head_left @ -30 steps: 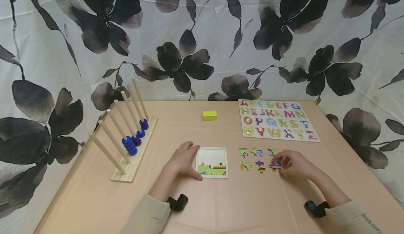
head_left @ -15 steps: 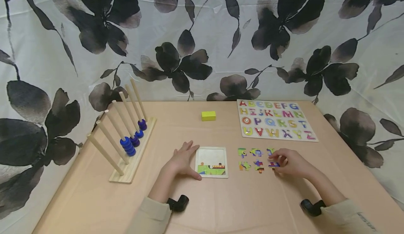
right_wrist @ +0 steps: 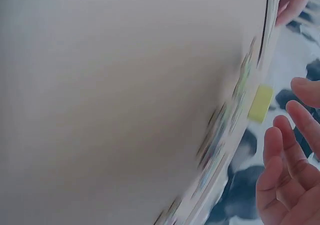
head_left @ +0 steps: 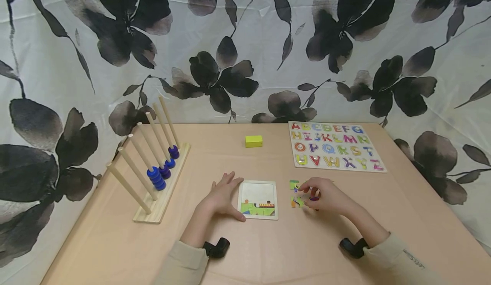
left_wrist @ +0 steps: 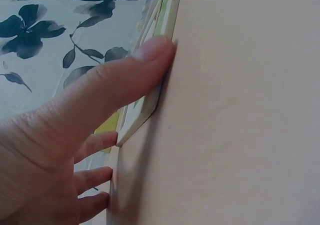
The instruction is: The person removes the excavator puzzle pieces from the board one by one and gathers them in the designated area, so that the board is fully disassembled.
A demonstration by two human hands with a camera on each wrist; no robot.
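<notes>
My left hand (head_left: 222, 197) lies with spread fingers at the left side of a small puzzle board (head_left: 258, 191). Its thumb (left_wrist: 152, 50) rests on the board's near edge, and a fingertip touches the far left corner. Green picture pieces (head_left: 262, 208) fill the board's lower part. To the right my right hand (head_left: 326, 195) hovers over loose jigsaw pieces (head_left: 296, 202); another piece (head_left: 294, 185) shows beyond, and the hand hides others. In the right wrist view the fingers (right_wrist: 272, 145) are loosely bent and apart from the thumb, with nothing between them. The pieces are blurred there.
A yellow block (head_left: 253, 141) lies behind the board. At the back right is an alphabet board (head_left: 337, 146). On the left stands a wooden peg rack (head_left: 163, 195) with upright pegs and blue rings (head_left: 156, 178). A floral cloth (head_left: 172, 42) hangs behind the table.
My right hand has moved left, from the rightmost loose pieces to the middle ones. The puzzle board has shifted slightly toward me, with the left hand still against it.
</notes>
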